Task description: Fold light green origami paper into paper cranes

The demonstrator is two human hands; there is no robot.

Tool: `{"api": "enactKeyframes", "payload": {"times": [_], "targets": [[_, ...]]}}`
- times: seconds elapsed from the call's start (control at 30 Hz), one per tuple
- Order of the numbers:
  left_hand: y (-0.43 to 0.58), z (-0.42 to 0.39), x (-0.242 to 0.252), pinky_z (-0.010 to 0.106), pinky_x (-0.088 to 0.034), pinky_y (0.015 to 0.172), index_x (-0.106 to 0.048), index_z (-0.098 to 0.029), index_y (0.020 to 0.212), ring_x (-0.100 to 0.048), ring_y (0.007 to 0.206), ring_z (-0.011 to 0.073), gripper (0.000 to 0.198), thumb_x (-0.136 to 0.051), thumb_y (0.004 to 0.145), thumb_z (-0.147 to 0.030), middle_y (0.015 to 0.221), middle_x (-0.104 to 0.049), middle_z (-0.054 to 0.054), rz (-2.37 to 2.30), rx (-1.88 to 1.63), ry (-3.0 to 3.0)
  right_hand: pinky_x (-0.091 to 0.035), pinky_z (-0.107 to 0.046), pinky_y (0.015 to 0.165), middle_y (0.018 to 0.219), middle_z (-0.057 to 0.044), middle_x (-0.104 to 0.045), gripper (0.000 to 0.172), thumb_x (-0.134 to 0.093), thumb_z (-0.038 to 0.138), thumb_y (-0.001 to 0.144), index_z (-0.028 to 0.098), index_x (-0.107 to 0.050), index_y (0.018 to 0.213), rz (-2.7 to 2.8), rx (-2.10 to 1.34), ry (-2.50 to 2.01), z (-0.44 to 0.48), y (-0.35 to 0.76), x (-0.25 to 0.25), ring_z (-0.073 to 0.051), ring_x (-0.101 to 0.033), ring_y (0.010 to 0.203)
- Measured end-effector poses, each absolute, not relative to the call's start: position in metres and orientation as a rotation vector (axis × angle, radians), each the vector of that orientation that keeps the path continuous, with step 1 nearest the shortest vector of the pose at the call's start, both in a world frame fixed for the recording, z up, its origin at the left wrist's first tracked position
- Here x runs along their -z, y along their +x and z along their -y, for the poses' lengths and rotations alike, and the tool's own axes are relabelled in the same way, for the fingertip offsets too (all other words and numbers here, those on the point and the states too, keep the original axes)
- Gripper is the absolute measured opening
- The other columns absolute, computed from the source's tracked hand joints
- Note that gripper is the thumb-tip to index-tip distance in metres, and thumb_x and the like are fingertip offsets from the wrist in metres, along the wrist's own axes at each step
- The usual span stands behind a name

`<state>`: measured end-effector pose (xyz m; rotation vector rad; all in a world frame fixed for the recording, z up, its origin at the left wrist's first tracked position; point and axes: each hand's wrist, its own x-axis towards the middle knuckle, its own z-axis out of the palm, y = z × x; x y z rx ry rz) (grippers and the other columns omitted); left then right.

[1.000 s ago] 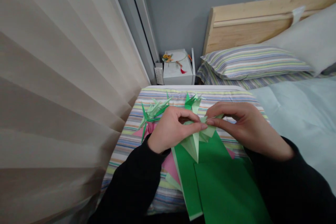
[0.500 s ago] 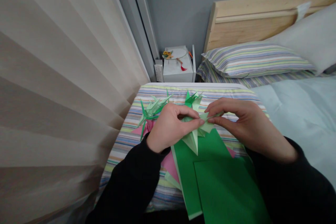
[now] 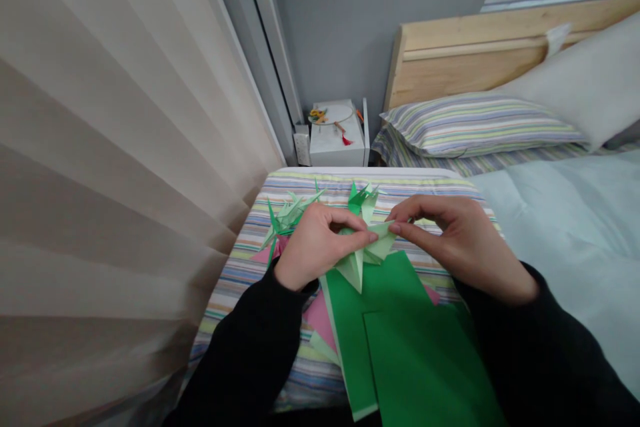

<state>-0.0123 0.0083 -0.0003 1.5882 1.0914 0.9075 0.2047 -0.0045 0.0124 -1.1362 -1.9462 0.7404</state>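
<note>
Between my two hands is a light green origami crane [image 3: 353,269], partly folded paper with a pointed part hanging down. My left hand [image 3: 325,240] pinches its middle between thumb and fingers. With thumb and fingertips, my right hand [image 3: 450,237] grips the right-hand end of the same paper. Below it lie dark green paper sheets [image 3: 370,293], overlapping, with pink paper [image 3: 321,317] showing underneath at the left. Several folded green cranes [image 3: 295,213] rest beyond my left hand, and more green cranes [image 3: 363,199] stand just behind the held one. My fingers hide part of the held paper.
A striped cloth [image 3: 240,287] covers the table. At the left hangs a pleated curtain [image 3: 125,180]. A bed with a striped pillow [image 3: 485,123] and pale blue bedding [image 3: 565,213] is on the right. A white nightstand [image 3: 337,147] stands behind the table.
Both hands and the held paper have shifted slightly left in the view as the camera tilted. My right hand's fingertips now hold the paper's end, and a broader flap shows between the hands.
</note>
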Motion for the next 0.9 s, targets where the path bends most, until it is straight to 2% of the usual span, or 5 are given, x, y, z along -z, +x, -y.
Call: {"api": "enactKeyframes", "payload": {"times": [0.17,0.33,0.5,0.7,0.9], "targets": [[-0.013,-0.011,-0.005,0.026,-0.047,0.063,-0.077,-0.015,0.066,-0.062,0.065,0.0141,0.022,-0.087,0.07,-0.035,0.071,-0.074,0.005,-1.107,-0.878,1.589,-0.053,-0.032,0.075,0.083,-0.002,-0.078,0.012,-0.074,0.029,0.088,0.022,-0.072,0.079,1.964,-0.763,-1.074,0.0,0.206,-0.012,-0.02,-0.071,0.079],[-0.013,0.003,-0.024,0.026,-0.045,0.061,-0.078,-0.015,0.07,-0.062,0.064,0.0144,0.022,-0.086,0.07,-0.036,0.072,-0.075,0.005,-1.131,-0.871,1.647,-0.051,-0.029,0.073,0.078,0.0,-0.076,0.011,-0.074,0.025,0.087,0.021,-0.072,0.077,1.999,-0.753,-1.063,0.013,0.211,-0.034,-0.018,-0.069,0.075],[-0.009,0.043,-0.06,0.026,-0.049,0.067,-0.079,-0.015,0.075,-0.066,0.071,0.015,0.012,-0.08,0.075,-0.028,0.08,-0.078,0.006,-1.057,-0.832,1.748,-0.049,-0.03,0.073,0.079,-0.001,-0.076,0.011,-0.07,0.024,0.089,0.022,-0.071,0.078,2.063,-0.613,-1.044,0.056,0.219,-0.069,-0.017,-0.068,0.075],[-0.001,0.094,-0.1,0.024,-0.046,0.061,-0.079,-0.015,0.072,-0.064,0.068,0.0146,0.013,-0.078,0.075,-0.028,0.077,-0.077,0.006,-1.056,-0.848,1.868,-0.051,-0.03,0.072,0.078,-0.002,-0.076,0.013,-0.071,0.027,0.089,0.021,-0.071,0.077,2.065,-0.518,-0.944,0.107,0.223,-0.1,-0.018,-0.069,0.075],[0.006,0.132,-0.116,0.025,-0.043,0.06,-0.075,-0.013,0.065,-0.06,0.06,0.0121,0.019,-0.078,0.073,-0.031,0.068,-0.073,0.005,-1.084,-0.882,1.926,-0.052,-0.031,0.073,0.077,-0.004,-0.076,0.014,-0.071,0.027,0.088,0.018,-0.072,0.076,2.022,-0.458,-0.898,0.14,0.225,-0.108,-0.018,-0.069,0.073]]}}
